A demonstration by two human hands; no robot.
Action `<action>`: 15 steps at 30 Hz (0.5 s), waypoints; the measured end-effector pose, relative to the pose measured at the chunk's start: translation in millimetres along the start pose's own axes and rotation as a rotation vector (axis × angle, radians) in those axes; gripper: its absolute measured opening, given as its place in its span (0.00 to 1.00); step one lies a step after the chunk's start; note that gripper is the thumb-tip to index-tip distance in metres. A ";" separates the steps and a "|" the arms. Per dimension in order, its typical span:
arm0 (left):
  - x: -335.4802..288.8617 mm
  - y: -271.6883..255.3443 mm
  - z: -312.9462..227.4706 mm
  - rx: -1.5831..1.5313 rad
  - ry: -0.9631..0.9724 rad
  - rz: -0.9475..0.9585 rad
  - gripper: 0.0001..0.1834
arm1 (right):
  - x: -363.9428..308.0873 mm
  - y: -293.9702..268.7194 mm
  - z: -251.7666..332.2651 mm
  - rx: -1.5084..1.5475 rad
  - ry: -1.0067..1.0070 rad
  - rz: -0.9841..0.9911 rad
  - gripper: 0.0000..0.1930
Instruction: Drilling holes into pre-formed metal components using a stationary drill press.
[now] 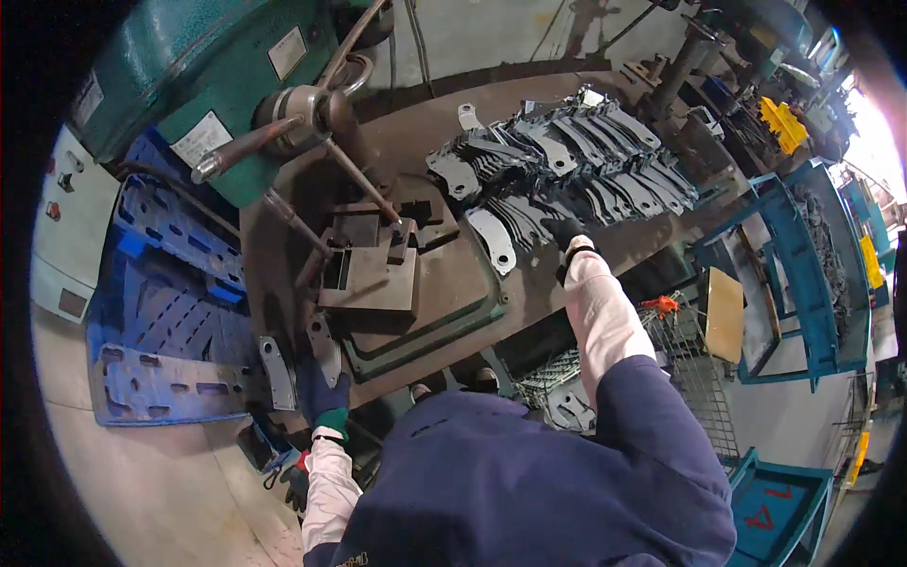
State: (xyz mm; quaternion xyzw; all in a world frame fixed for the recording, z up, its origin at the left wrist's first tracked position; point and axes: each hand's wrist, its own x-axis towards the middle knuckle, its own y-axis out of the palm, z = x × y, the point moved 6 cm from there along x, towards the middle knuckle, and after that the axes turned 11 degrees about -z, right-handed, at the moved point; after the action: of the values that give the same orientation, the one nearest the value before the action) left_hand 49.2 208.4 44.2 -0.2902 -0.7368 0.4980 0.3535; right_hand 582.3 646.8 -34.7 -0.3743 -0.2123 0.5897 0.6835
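My left hand (327,395), in a dark blue and green glove, is closed on a flat metal plate (324,348) with a rounded end and holes, at the near left edge of the bench. A similar metal plate (277,371) stands just to its left. My right hand (565,232), in a black glove, reaches to the near side of a large pile of grey metal plates (619,189). Its fingers are dark against the pile, and their grip is hard to make out. One loose plate (491,239) lies left of that hand. Between my hands sits a steel block fixture (373,283).
A green drill-like machine (208,104) with a bar-handled hub (300,118) rises at the left. Beside it are a blue plastic pallet (170,378) and a grey control box (71,217). Wire baskets (694,369) and teal metal racks (803,283) stand to the right.
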 end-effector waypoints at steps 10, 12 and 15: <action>-11.9 -35.0 -12.0 -0.004 -0.022 -0.018 0.45 | -4.9 -18.3 -7.4 -0.210 0.126 0.086 0.28; -16.5 -33.2 -0.3 0.078 -0.049 -0.022 0.43 | -6.0 -19.9 -3.2 -0.178 0.056 0.082 0.26; -26.2 -27.4 24.5 0.016 -0.063 -0.115 0.41 | -13.2 -23.5 10.5 -0.074 -0.090 0.078 0.22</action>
State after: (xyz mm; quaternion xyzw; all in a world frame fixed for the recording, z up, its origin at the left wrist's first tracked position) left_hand 42.4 165.8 57.7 -0.2285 -0.7591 0.4916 0.3605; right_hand 587.0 636.2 -8.2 -0.3804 -0.2498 0.6237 0.6355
